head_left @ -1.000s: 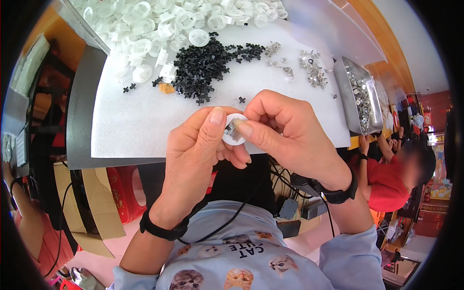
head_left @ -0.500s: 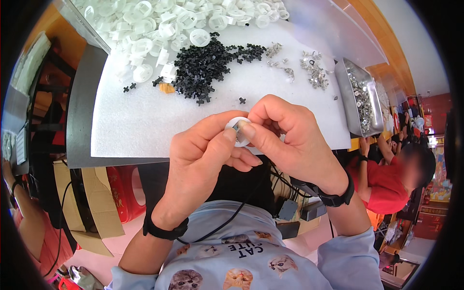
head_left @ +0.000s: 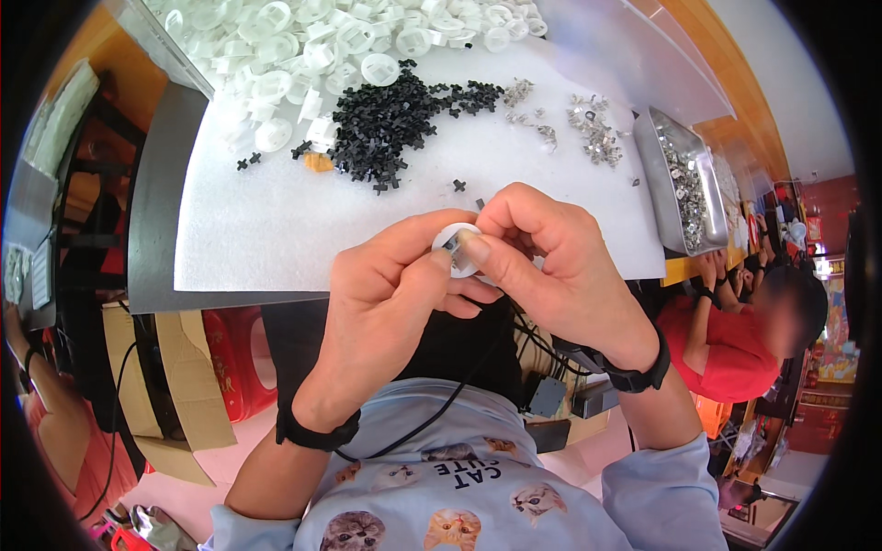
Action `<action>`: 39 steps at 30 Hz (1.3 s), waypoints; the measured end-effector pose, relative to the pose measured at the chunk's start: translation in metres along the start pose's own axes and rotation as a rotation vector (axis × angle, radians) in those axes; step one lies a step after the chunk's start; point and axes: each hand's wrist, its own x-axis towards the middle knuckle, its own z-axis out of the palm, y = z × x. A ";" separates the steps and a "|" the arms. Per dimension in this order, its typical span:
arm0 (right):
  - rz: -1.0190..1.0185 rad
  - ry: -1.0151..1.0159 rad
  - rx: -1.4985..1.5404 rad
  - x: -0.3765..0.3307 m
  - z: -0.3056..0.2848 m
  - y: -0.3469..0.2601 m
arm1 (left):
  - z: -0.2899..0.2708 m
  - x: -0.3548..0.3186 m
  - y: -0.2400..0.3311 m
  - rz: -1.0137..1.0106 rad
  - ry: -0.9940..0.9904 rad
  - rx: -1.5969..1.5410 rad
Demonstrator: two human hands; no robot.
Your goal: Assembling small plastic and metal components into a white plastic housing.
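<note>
- The white round plastic disc (head_left: 457,248) is up off the table, pinched between both hands right at the near edge of the white foam mat (head_left: 276,230). There's a small metal bit on its face, too small for me to make out properly.
- My left hand (head_left: 390,298) is closed around the disc from the left, thumb on the front and fingers curled behind it.
- My right hand (head_left: 551,266) is closed too, thumb and forefinger pressing on the disc from the right, so the two thumbs almost touch.
- Both wrists have black bands on them, and a black cable runs down across the light blue shirt with cat faces.
- Further out on the mat: a heap of black cross-shaped pieces (head_left: 390,124) near the middle, with a few strays just beyond my fingers.
- Behind that, a big pile of white plastic discs (head_left: 303,46) spread along the far edge.
- To the right, a scatter of small metal clips (head_left: 593,133), and just beside them a metal tray (head_left: 684,188) full of more.
- Another person in a red top (head_left: 735,344) sits off to my right, well apart.
</note>
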 end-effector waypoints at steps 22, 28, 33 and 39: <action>-0.054 0.016 -0.013 -0.006 -0.005 0.006 | 0.009 0.004 0.002 0.024 0.053 0.117; -0.036 -0.021 0.042 -0.003 -0.003 0.007 | 0.004 0.006 -0.003 0.027 0.026 0.089; -0.016 -0.009 0.051 -0.005 0.000 0.008 | 0.004 0.004 -0.006 0.067 0.016 0.105; 0.009 -0.045 0.079 -0.007 -0.005 0.006 | 0.001 0.003 0.000 -0.027 -0.040 0.080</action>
